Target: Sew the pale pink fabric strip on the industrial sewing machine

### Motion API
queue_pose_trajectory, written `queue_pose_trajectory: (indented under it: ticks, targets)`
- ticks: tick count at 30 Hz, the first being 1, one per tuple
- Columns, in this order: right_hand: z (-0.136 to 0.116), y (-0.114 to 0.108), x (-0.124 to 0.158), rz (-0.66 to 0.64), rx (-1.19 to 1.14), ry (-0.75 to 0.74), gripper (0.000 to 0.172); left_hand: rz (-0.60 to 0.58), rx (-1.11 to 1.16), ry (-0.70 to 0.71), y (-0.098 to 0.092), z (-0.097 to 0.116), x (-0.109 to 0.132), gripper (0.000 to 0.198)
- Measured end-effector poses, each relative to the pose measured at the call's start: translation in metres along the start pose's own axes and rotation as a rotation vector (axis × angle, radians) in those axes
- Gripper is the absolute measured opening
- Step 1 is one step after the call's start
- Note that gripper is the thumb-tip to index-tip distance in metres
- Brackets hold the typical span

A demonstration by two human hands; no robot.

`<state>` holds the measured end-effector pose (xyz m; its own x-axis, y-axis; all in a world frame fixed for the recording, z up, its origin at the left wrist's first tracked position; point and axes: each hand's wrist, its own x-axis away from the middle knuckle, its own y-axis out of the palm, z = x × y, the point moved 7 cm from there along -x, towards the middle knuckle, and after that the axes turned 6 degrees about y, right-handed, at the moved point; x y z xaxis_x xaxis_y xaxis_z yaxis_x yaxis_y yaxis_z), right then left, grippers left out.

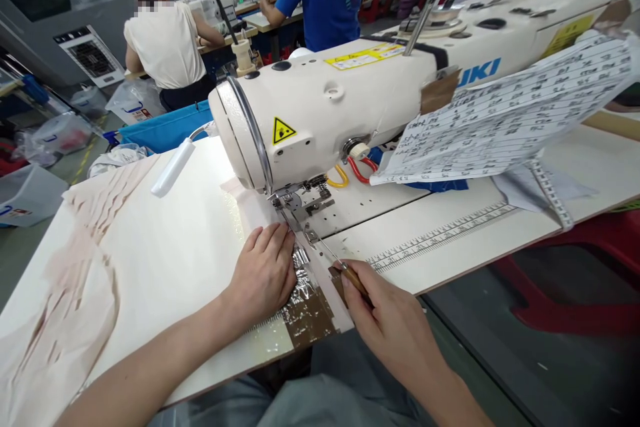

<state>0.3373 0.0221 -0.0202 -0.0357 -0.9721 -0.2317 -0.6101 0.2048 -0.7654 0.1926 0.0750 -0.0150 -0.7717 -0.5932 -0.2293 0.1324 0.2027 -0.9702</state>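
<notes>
Two hands are working at one machine, its rounded, smooth cream casing bearing a triangular yellow warning label. The right hand is gripping one awl: its fingers are closing round the brown wooden handle, and the thin, straight metal shaft is pointing up and leftward to the presser area. The right wrist is angling in from the lower right. The left hand is lying palm down, fingers slightly curved and close together, holding nothing visible in their grip; whatever is under the palm is not showing. Its forearm is slanting in from the lower left. One narrow, soft, pale pink strip is running from the presser area to the table's front edge, between the hands. Beside it, glossy, wrinkled brown tape is covering the table. One larger pink cloth, thin and rippled, is lying at far left. One white lamp is resting behind it. At right, handwritten ruled paper is leaning before the machine, and two people are sitting beyond
</notes>
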Motion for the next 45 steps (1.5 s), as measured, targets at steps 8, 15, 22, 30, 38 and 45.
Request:
queue_pose_trajectory:
  ticks: [8,15,22,30,38,45]
  targets:
    - [0.003,0.0,-0.001,-0.023,-0.171,0.091,0.02,-0.011,-0.025,-0.001,0.004,-0.006,-0.001,0.043]
    - [-0.012,0.003,-0.007,-0.014,-0.226,-0.029,0.027,0.014,0.029,-0.048,0.005,-0.017,-0.005,0.044]
    - [-0.042,0.025,-0.019,0.04,-0.052,-0.254,0.022,0.025,0.106,-0.14,0.005,-0.029,-0.008,0.039]
    - [-0.056,0.036,-0.027,0.137,0.244,-0.326,0.024,0.062,0.102,-0.106,0.005,-0.031,-0.007,0.04]
    - [-0.06,0.043,-0.027,0.199,0.416,-0.317,0.022,0.029,0.141,-0.167,0.007,-0.038,-0.009,0.039]
    - [-0.061,0.043,-0.029,0.129,0.393,-0.276,0.024,0.042,0.145,-0.162,0.009,-0.047,-0.008,0.039]
